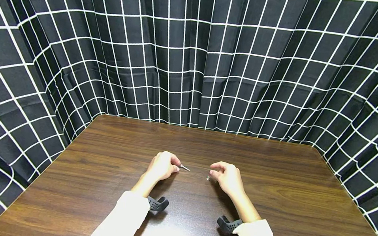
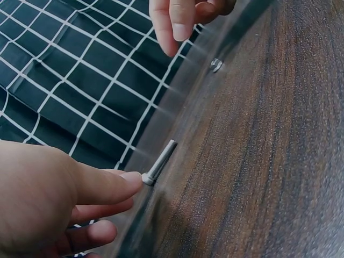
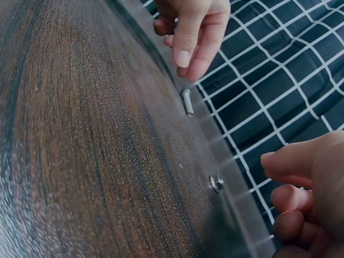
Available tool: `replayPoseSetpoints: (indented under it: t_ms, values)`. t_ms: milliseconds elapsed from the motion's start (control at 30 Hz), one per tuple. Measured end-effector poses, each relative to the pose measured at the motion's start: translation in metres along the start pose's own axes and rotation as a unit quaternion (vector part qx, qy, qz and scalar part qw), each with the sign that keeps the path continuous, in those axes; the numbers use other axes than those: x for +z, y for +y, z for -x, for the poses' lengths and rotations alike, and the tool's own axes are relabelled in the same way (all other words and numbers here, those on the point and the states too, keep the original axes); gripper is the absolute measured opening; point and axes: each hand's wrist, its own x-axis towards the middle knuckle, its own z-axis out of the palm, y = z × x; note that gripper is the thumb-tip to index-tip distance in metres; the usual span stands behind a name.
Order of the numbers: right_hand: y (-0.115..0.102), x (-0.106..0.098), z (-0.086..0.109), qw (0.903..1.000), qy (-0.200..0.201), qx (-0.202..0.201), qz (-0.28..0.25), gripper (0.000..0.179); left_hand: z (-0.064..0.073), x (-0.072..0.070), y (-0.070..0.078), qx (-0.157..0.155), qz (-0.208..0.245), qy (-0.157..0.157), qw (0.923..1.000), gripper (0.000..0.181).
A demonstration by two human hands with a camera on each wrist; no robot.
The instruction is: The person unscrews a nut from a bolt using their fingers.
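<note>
A silver bolt [image 1: 185, 167] lies on the wooden table, its head toward my left hand [image 1: 162, 165]. In the left wrist view, my left thumb tip comes right up to the head of the bolt [image 2: 160, 163]. The right wrist view shows a small gap between those fingertips and the bolt [image 3: 187, 103]. A small metal nut [image 3: 216, 183] sits on the table to the right of the bolt. Just beside that nut [image 1: 207, 178] is my right hand [image 1: 227, 177], with thumb and forefinger apart and nothing between them.
The brown wood-grain table [image 1: 192, 198] reaches back to a dark curtain [image 1: 213, 69] with a white grid, which also hangs along both sides. Grey bands [image 1: 157, 203] are worn on both wrists, below white sleeves [image 1: 121, 220].
</note>
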Motion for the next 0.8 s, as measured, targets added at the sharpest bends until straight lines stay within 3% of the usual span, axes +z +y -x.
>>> replayPoseSetpoints:
  t_ms: [367, 800]
  values:
    - [-0.0001, -0.0003, -0.0014, 0.9996, 0.025, 0.014, -0.003, 0.016, -0.0001, -0.0021, -0.0019, -0.005, 0.012, 0.001, 0.9999, 0.011]
    - [0.0008, -0.0067, -0.0028, 0.9982, 0.057, 0.001, -0.018, 0.014, 0.0007, -0.0076, -0.0013, 0.000, 0.031, 0.008, 0.9995, 0.011]
